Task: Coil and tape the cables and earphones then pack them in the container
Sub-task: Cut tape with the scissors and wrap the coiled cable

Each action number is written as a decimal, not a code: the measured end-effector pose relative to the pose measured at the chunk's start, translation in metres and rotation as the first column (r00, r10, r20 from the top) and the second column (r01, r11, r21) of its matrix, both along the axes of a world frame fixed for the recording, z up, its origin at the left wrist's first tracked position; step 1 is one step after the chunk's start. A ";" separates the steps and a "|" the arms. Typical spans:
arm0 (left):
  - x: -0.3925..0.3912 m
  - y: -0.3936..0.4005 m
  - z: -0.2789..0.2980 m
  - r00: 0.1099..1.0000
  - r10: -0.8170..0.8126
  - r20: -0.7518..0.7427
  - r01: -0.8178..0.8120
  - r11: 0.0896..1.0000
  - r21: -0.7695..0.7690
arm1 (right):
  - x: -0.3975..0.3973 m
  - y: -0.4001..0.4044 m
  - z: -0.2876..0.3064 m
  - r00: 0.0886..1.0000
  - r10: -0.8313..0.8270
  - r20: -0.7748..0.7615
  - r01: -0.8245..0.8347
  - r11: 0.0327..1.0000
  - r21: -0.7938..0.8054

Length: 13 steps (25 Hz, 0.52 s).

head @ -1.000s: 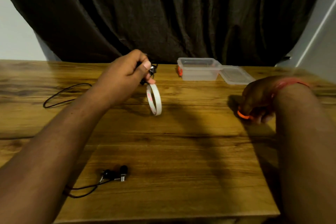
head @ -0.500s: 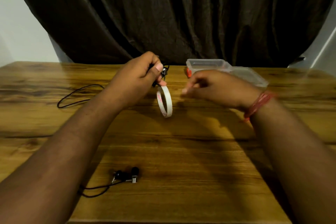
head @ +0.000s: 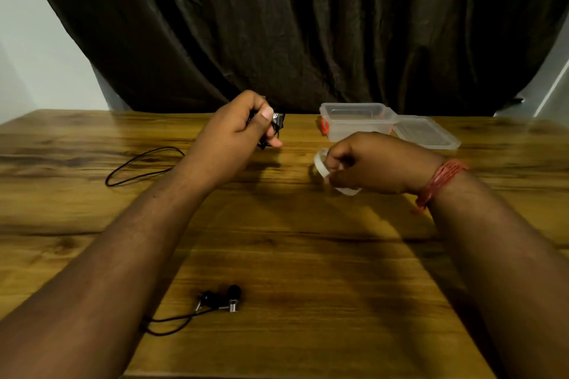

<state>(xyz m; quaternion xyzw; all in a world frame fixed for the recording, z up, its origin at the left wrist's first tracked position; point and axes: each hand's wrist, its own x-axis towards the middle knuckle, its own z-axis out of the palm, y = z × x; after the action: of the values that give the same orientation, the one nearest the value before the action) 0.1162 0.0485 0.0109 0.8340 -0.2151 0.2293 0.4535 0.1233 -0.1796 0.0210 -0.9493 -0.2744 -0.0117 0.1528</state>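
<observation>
while the left hand grips a small black coiled cable so it stays wound, the right hand holds the white tape ring close by to bind it.

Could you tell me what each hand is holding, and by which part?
Left hand grips a coiled black cable bundle; right hand holds the tape roll by its rim.

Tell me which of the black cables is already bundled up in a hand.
The coiled cable gripped in the left hand. The loose cable at far left and the earphones near the front edge lie uncoiled on the table.
</observation>
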 end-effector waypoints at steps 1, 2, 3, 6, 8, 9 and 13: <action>0.000 0.000 -0.001 1.000 -0.004 -0.010 0.004 1.000 0.012 | 0.000 -0.005 0.001 0.999 -0.031 -0.016 0.030 0.996 -0.087; 0.000 -0.001 -0.002 1.000 -0.005 -0.019 0.005 1.000 0.025 | 0.001 -0.009 0.001 0.997 -0.063 -0.038 0.056 0.984 -0.169; 0.000 -0.002 -0.003 1.000 -0.004 -0.025 0.005 0.999 0.040 | 0.000 -0.011 0.001 0.994 -0.096 -0.050 0.081 0.966 -0.247; 0.002 -0.002 -0.004 1.000 0.004 -0.018 -0.002 0.997 0.079 | 0.002 -0.016 0.000 0.987 -0.156 -0.030 0.134 0.918 -0.374; 0.004 -0.002 -0.005 1.000 0.005 -0.005 -0.004 0.994 0.108 | 0.001 -0.018 0.000 0.983 -0.180 -0.020 0.155 0.894 -0.421; 0.004 -0.001 -0.006 1.000 0.003 0.000 -0.003 0.993 0.120 | 0.001 -0.019 0.000 0.981 -0.193 -0.027 0.162 0.883 -0.440; 0.005 -0.002 -0.008 1.000 -0.001 0.003 0.001 0.987 0.159 | 0.003 -0.021 -0.001 0.977 -0.205 -0.060 0.154 0.872 -0.465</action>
<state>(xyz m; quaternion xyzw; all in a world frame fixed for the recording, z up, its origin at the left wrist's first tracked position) 0.1215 0.0469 0.0026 0.8670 -0.2339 0.2125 0.3853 0.1260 -0.2003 0.0201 -0.9791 -0.1712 0.0901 -0.0623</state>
